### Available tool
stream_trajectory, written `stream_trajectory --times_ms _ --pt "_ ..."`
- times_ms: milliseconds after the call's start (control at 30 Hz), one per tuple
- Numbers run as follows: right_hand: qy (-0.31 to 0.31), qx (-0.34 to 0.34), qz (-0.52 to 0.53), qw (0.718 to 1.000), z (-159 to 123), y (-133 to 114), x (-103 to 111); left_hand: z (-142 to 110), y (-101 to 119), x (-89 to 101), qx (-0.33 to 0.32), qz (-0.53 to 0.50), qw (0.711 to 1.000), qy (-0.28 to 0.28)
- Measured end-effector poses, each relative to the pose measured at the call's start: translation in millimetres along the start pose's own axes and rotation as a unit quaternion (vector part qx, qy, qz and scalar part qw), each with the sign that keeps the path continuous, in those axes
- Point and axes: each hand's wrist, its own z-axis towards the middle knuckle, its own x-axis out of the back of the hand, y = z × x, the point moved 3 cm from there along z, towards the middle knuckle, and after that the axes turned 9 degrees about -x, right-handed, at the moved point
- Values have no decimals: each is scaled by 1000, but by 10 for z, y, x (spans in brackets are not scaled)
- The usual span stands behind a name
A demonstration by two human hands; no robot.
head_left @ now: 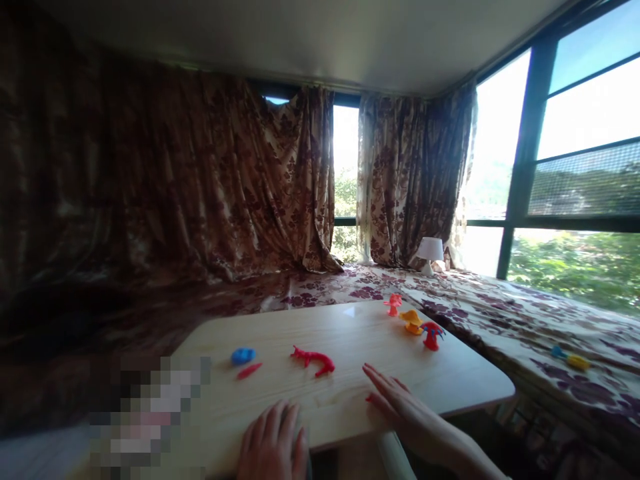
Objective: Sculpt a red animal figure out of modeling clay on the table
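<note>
My left hand (274,443) rests flat on the near edge of a light wooden table (350,333), fingers stretched out and holding nothing. My right hand (400,407) lies on the table to the right, fingers extended, over a small red piece that peeks out at its lower edge. A red toy creature (314,359) lies just beyond both hands. Further left lie a blue toy (243,355) and a thin red piece (249,371).
Three small toys stand at the table's far right: a coral one (393,304), an orange one (412,321), a red-and-blue one (432,334). A patterned bedspread (525,327) surrounds the table, with a yellow-blue toy (573,360) and a white lamp (430,254).
</note>
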Motion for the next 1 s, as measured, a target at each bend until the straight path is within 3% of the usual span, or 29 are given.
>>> stream_trajectory --times_ms 100,233,400,533,733,867,1000 --pt "49 2 16 999 -3 150 105 21 -1 59 -6 -3 1000 -11" --pt "86 10 15 996 36 284 73 15 -7 30 -12 -11 1000 -3" --pt "119 33 60 991 7 142 18 32 -26 25 5 -57 998 30" --pt "107 24 100 989 -35 -195 -10 133 50 182 -4 -150 985 84" --pt "58 76 184 978 -7 -739 -171 268 234 375 9 -177 980 94" --pt "43 81 219 971 26 -835 -226 247 252 352 81 -213 966 122" --pt "-33 108 223 968 249 -746 -139 230 191 350 96 -231 959 136"
